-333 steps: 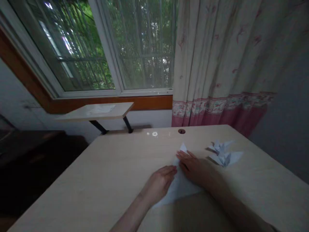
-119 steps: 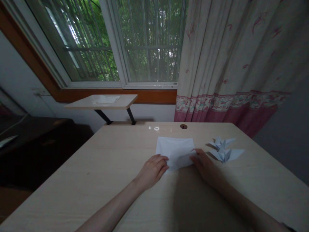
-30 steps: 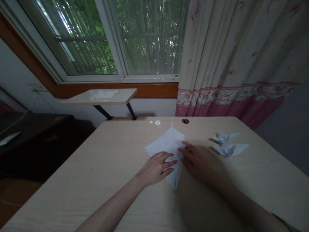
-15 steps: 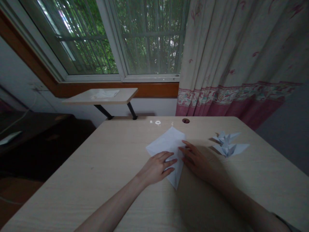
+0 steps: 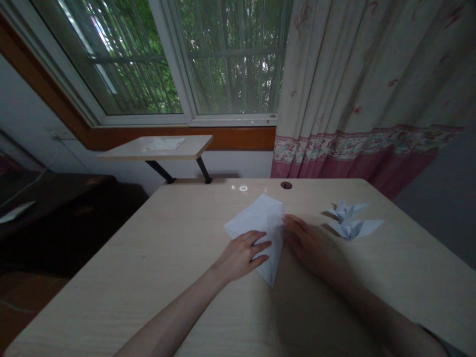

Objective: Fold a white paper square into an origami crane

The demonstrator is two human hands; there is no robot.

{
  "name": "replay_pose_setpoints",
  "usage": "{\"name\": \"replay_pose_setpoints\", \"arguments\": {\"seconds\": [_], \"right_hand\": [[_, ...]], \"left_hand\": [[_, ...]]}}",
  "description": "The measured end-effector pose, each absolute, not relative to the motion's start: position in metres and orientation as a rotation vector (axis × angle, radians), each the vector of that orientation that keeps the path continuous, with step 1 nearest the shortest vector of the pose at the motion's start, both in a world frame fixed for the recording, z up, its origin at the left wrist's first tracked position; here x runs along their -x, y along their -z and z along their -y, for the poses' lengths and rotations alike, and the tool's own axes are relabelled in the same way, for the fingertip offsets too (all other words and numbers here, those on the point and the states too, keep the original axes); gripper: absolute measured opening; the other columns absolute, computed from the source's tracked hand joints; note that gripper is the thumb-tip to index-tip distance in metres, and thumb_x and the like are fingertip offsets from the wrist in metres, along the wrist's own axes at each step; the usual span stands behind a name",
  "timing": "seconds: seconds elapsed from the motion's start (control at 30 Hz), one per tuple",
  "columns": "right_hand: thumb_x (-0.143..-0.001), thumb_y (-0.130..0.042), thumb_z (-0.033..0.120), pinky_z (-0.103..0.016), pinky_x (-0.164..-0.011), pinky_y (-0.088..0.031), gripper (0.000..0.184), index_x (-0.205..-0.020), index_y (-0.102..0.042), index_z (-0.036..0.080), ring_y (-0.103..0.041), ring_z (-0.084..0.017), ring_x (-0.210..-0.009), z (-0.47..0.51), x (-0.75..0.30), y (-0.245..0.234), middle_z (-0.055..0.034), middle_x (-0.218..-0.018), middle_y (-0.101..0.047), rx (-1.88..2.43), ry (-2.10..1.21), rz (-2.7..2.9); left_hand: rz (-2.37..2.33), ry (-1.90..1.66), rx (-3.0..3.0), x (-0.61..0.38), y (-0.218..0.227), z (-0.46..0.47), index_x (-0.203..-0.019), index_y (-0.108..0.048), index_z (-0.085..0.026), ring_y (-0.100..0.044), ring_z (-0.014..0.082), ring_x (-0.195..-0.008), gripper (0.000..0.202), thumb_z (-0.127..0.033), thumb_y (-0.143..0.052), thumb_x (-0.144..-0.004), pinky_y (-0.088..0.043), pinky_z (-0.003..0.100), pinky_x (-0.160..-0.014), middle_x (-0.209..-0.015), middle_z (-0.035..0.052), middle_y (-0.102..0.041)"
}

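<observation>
Sheet on the desk, two paper cranes at its three o'clock, shelf at ten, curtain at one

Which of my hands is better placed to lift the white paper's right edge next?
Probably your right hand: it's right beside that edge of the white paper, while your left hand lies spread over the lower left side.

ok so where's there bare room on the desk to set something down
Widest: the left side of the desk, between its left edge and the left hand. Another patch lies between the birds, the right arm and the right edge. It's crowded mid-desk, with the right hand also at the paper.
</observation>
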State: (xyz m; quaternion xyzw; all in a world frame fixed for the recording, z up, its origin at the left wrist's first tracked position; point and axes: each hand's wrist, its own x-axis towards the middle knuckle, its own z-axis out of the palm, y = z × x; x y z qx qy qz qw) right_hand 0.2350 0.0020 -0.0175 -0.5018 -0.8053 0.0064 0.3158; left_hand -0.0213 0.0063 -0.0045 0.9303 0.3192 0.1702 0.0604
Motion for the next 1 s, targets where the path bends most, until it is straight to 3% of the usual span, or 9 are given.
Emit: {"name": "replay_pose_setpoints", "arguments": {"seconds": [0.2, 0.3, 0.73, 1.0], "right_hand": [[-0.092, -0.052, 0.023, -0.035, -0.079, -0.054, 0.01, -0.095, -0.061, 0.022, -0.067, -0.022, -0.089, 0.001, -0.236, 0.007, -0.0067, -0.096, -0.068, 1.461, -0.073, 2.13], [-0.092, -0.052, 0.023, -0.034, -0.075, -0.05, 0.012, -0.081, -0.058, 0.022, -0.064, -0.022, -0.082, 0.001, -0.235, 0.007, -0.0059, -0.084, -0.065, 1.498, -0.014, 2.187], [-0.094, -0.048, 0.023, -0.037, -0.075, -0.048, 0.018, -0.08, -0.059, 0.023, -0.063, -0.023, -0.082, -0.001, -0.24, 0.019, -0.006, -0.084, -0.066, 1.498, 0.122, 2.22], [-0.093, -0.051, 0.021, -0.033, -0.075, -0.045, 0.016, -0.081, -0.061, 0.02, -0.063, -0.021, -0.082, 0.003, -0.237, 0.009, -0.0051, -0.085, -0.066, 1.53, 0.13, 2.254]], "left_hand": [[-0.961, -0.52, -2.844, 0.021, 0.002, -0.007, -0.13, -0.061, -0.029, -0.053, 0.0247, -0.128, 0.035, -0.041, -0.053, -0.099, -0.043, 0.046, -0.109, -0.14, 0.0061, -0.057], [-0.976, -0.504, -2.848, 0.02, 0.001, -0.007, -0.13, -0.061, -0.03, -0.053, 0.0246, -0.129, 0.034, -0.04, -0.051, -0.099, -0.039, 0.049, -0.112, -0.141, 0.0063, -0.056], [-1.005, -0.451, -2.824, 0.02, 0.0, -0.007, -0.132, -0.06, -0.031, -0.051, 0.0247, -0.131, 0.034, -0.039, -0.047, -0.101, -0.037, 0.051, -0.113, -0.142, 0.006, -0.055], [-0.997, -0.46, -2.816, 0.019, -0.002, -0.007, -0.131, -0.061, -0.031, -0.052, 0.025, -0.129, 0.033, -0.038, -0.048, -0.101, -0.038, 0.05, -0.112, -0.14, 0.0055, -0.056]]}}
